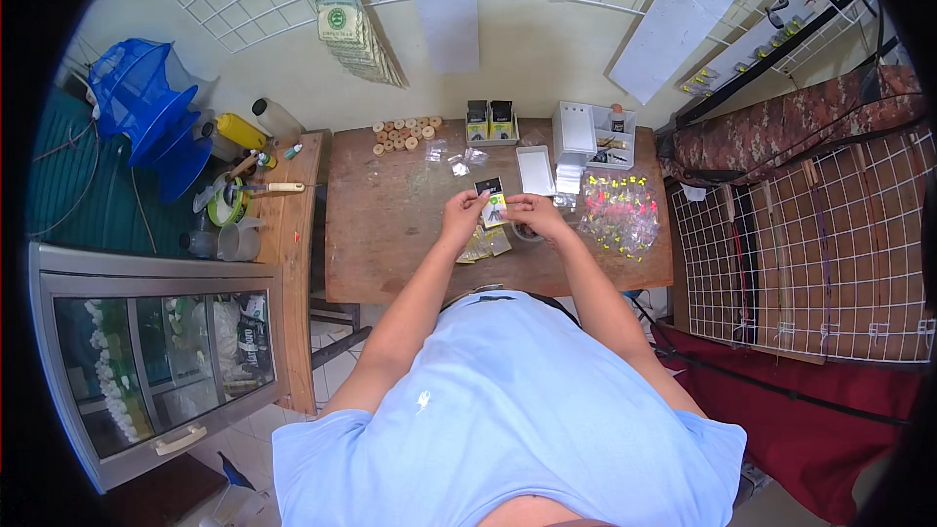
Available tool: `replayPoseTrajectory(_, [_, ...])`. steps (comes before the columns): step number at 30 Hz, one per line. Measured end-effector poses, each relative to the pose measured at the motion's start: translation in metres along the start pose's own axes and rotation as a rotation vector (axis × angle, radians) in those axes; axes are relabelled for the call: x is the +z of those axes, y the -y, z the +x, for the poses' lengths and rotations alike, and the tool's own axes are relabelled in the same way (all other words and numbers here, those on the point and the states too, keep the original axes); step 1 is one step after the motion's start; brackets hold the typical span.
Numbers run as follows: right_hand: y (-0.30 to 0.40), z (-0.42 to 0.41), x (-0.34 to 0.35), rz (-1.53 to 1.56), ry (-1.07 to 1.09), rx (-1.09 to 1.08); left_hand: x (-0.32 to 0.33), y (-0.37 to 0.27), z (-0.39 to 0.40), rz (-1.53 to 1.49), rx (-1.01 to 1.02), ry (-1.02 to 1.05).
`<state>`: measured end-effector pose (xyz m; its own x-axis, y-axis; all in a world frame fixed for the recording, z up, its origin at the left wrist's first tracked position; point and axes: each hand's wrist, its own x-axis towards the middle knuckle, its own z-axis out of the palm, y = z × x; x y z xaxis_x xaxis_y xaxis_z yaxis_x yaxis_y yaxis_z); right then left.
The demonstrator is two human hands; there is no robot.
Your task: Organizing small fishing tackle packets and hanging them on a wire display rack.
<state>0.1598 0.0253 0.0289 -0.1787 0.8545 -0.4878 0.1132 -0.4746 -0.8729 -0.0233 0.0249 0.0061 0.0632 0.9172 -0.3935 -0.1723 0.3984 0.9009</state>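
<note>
Above the wooden table I hold a small black, yellow and white packet upright before me. The fingers of my left hand pinch its left edge near the top. My right hand grips its right edge, thumb and fingertips close to the lower half. Dark small pieces show on the packet's front. Just beneath the hands lie several flat packets with yellow, partly covered. A round container with dark contents is partly hidden under my right hand.
Cork rings, a box of packets, a white tray and an organizer stand along the back. Clear bags with pink and yellow pieces lie right. A glass-fronted cabinet is at left; a wire grid at right.
</note>
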Motion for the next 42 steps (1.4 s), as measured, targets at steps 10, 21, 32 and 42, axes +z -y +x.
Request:
replayPoseTrajectory(10, [0.036,0.035,0.016,-0.082,-0.127,-0.477,0.011,-0.042,0.012,0.147,0.273,-0.102])
replayPoseTrajectory(21, [0.199,0.009,0.03,-0.138,-0.216,-0.902,0.037,-0.204,-0.011,0.26,0.788,-0.175])
replayPoseTrajectory(32, [0.426,-0.043,0.046,-0.2,-0.369,-1.386,0.048,-0.438,-0.048,0.536,1.322,-0.418])
replayPoseTrajectory(42, [0.456,-0.025,0.053,-0.326,-0.548,-1.327,0.036,-0.469,-0.008,0.587,1.39,-0.395])
